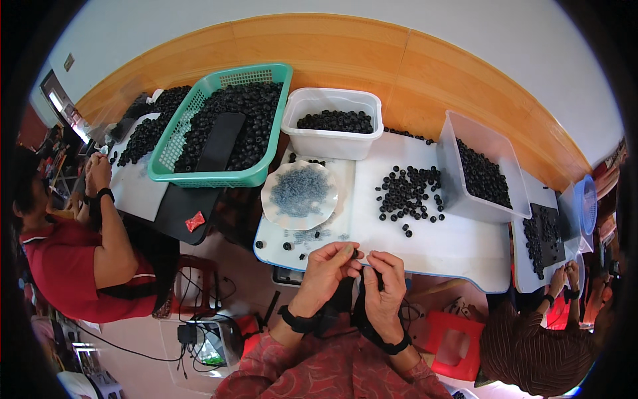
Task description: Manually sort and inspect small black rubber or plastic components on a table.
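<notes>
Just off the table's front edge, my left hand (pixel 322 276) pinches a small round black part (pixel 355 254) between thumb and forefinger. Close beside it, my right hand (pixel 384 292) has its fingertips pressed together; whatever they may hold is too small to make out. Beyond the left hand lies a scalloped pale plate (pixel 268 199) with many tiny grey pieces on it. Loose black parts (pixel 409 193) are spread over the white tabletop (pixel 399 249) beyond my right hand. Several more sit near the plate's front, among them one black part (pixel 287 246).
A white tub (pixel 332 145) and a clear bin (pixel 482 199), both with black parts, stand behind. Left is a green basket (pixel 206 178) of black parts, a dark slab on top. Co-workers sit left (pixel 86 279) and right (pixel 531 346). A red stool (pixel 435 332) stands below.
</notes>
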`<state>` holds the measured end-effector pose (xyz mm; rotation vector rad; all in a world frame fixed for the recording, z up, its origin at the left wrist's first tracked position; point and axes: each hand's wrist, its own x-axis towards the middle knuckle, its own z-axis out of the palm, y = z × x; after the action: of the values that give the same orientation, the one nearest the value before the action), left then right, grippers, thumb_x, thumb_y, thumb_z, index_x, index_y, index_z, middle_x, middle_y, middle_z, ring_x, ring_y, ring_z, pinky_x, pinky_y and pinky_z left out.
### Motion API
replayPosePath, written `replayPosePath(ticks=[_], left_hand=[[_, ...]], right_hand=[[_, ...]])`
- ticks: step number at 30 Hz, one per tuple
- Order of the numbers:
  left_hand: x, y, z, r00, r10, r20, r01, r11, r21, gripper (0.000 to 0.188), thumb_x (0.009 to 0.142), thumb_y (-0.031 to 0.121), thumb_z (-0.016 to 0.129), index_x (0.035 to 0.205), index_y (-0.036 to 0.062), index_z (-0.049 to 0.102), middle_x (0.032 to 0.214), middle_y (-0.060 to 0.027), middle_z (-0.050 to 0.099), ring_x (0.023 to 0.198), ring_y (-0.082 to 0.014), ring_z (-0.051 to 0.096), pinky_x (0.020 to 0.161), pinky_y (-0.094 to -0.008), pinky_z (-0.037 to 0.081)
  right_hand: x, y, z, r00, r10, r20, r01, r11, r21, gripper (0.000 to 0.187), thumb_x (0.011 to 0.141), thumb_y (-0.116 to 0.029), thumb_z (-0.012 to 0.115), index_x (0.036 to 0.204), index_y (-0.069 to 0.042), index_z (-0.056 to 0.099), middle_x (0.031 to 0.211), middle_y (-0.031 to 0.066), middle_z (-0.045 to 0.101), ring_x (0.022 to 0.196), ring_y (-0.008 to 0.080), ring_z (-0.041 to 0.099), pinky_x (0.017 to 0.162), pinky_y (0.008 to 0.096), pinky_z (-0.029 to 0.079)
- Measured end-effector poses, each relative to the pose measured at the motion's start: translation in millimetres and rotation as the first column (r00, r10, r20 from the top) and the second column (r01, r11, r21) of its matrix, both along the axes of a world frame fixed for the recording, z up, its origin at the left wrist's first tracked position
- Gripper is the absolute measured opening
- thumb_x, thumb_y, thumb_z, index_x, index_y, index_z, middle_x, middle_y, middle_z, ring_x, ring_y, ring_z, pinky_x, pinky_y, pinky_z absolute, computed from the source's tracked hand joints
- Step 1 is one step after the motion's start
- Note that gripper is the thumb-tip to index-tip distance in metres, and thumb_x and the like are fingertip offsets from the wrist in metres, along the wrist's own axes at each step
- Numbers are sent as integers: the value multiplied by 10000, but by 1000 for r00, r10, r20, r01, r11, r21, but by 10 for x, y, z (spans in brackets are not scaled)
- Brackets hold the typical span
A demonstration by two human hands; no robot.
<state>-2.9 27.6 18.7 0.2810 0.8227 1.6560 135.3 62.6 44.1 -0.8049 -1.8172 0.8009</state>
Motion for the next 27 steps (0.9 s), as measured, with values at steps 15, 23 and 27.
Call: replayPosePath(ticks=[15,23,27], left_hand=[[-994,1220,689,969,154,-194,-134,984,115,281,976,258,624,954,-22,617,794,-85,650,679,-163,639,618,-275,537],[-1088,1501,857,926,273,-262,-252,961,111,317,961,227,643,1025,-76,574,886,-166,675,732,-196,661,696,-316,582],[-745,1133,559,943,173,-284,-167,985,45,262,972,192,619,1069,-52,610,903,-138,677,727,-172,649,668,-288,555]], right_hand=[[100,0,61,1000,4,-28,-3,999,33,172,862,77,642,1024,20,656,1096,121,586,801,146,591,630,241,480],[190,-37,175,998,22,-54,-20,999,45,224,860,53,664,1077,-1,664,1058,133,604,778,205,633,648,273,516],[227,-167,532,969,231,-88,-228,973,37,269,850,96,642,1105,12,656,1062,160,608,818,197,683,656,265,539]])
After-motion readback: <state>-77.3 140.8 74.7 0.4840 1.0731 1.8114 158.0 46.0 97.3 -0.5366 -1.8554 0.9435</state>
